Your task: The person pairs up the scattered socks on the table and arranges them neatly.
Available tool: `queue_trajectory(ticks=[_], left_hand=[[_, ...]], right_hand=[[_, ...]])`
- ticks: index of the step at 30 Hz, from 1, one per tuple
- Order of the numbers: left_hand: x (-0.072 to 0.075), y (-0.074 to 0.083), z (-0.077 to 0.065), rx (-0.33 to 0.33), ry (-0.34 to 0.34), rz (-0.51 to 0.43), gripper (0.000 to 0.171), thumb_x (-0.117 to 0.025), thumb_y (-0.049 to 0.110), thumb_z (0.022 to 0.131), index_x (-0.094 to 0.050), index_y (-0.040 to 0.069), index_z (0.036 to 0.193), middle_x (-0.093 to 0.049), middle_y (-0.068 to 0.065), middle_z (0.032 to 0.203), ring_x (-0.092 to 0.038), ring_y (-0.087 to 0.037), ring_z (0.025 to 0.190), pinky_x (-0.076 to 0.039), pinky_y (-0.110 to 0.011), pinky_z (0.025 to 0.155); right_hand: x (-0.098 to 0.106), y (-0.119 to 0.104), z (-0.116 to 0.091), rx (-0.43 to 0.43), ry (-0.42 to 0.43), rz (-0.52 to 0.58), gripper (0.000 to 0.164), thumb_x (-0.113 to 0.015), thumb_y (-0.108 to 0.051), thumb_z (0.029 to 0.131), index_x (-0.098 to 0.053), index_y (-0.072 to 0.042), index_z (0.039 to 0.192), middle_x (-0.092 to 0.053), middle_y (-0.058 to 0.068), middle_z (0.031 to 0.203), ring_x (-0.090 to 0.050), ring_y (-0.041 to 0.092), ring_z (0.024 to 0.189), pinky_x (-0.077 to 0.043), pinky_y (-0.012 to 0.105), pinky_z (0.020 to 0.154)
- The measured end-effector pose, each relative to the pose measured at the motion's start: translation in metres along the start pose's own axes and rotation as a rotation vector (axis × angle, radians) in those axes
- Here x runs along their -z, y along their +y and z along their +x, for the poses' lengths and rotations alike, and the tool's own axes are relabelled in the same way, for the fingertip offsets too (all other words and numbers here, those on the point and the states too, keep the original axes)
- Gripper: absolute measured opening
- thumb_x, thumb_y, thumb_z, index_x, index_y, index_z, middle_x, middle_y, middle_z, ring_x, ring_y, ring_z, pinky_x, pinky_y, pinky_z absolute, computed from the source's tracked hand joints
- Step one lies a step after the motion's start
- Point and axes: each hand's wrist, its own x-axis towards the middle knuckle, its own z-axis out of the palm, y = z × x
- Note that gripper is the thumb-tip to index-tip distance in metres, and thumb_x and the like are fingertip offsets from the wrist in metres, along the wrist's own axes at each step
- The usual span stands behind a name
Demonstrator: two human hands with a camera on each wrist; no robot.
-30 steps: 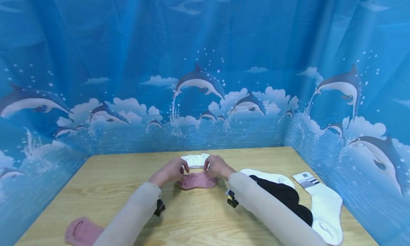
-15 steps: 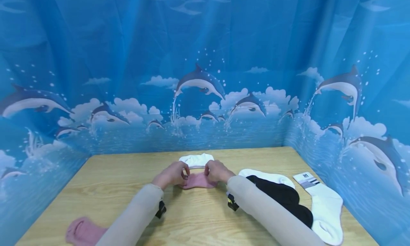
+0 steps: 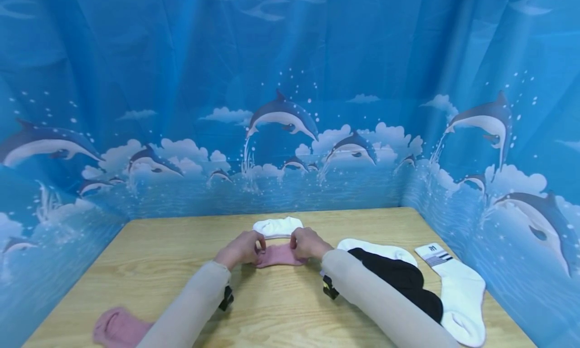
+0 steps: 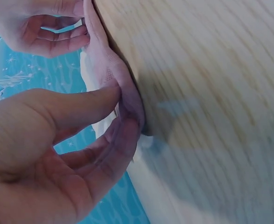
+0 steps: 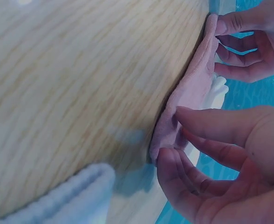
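Left grip [image 3: 243, 247] and right grip [image 3: 309, 244] shifted slightly, pinching pink sock [image 3: 281, 256]

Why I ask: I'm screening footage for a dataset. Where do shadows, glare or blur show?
Head: fairly even light, soft shadows under the sleeves on the wooden tabletop, pale sheen on the dolphin-print curtain; left wrist: dark shadow along the pinched pink sock, tabletop washed out at lower right; right wrist: the pale fabric at lower left looks out of focus.

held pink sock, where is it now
In the head view, the held pink sock is centred left to right on the table, between the left hand and right hand, which pinch its ends, in front of a white sock.
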Motion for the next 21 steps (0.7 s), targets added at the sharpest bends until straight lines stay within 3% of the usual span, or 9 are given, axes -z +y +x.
queue_trajectory(ticks=[4, 10, 13, 21], left_hand=[[0.0011, 0.0023, -0.0004, -0.007, 0.01, -0.009, 0.026, -0.078, -0.009, 0.076, -0.071, 0.007, 0.096, -0.069, -0.007, 0.09, -0.061, -0.018, 0.08, -0.057, -0.035, 0.075], [0.0022, 0.0069, -0.0008, -0.073, 0.073, -0.044, 0.025, -0.081, -0.003, 0.078, -0.069, 0.004, 0.099, -0.065, -0.006, 0.085, -0.058, -0.018, 0.075, -0.052, -0.032, 0.069], [0.0004, 0.008, -0.0007, -0.099, 0.064, -0.034, 0.027, -0.082, -0.002, 0.078, -0.07, 0.004, 0.101, -0.067, -0.006, 0.083, -0.059, -0.017, 0.074, -0.053, -0.032, 0.069], [-0.0071, 0.0034, 0.0005, -0.045, 0.012, -0.066, 0.035, -0.081, -0.007, 0.074, -0.07, 0.006, 0.105, -0.069, -0.008, 0.091, -0.063, -0.018, 0.081, -0.058, -0.035, 0.078]], right_hand=[[0.0027, -0.0011, -0.0012, -0.014, -0.02, 0.017, 0.03, -0.075, 0.007, 0.073, -0.073, -0.004, 0.1, -0.071, 0.012, 0.103, -0.063, 0.023, 0.092, -0.059, 0.036, 0.082], [0.0067, -0.0043, -0.0037, -0.027, -0.025, 0.041, 0.033, -0.077, 0.008, 0.068, -0.073, -0.007, 0.097, -0.07, 0.011, 0.103, -0.063, 0.024, 0.091, -0.059, 0.035, 0.078], [0.0061, -0.0043, -0.004, -0.028, -0.039, 0.042, 0.033, -0.079, 0.005, 0.069, -0.072, -0.007, 0.098, -0.07, 0.011, 0.104, -0.062, 0.024, 0.093, -0.058, 0.036, 0.079], [0.0018, -0.0026, -0.003, -0.019, -0.062, 0.022, 0.035, -0.085, -0.004, 0.073, -0.072, -0.006, 0.104, -0.071, 0.011, 0.107, -0.064, 0.025, 0.098, -0.057, 0.041, 0.09]])
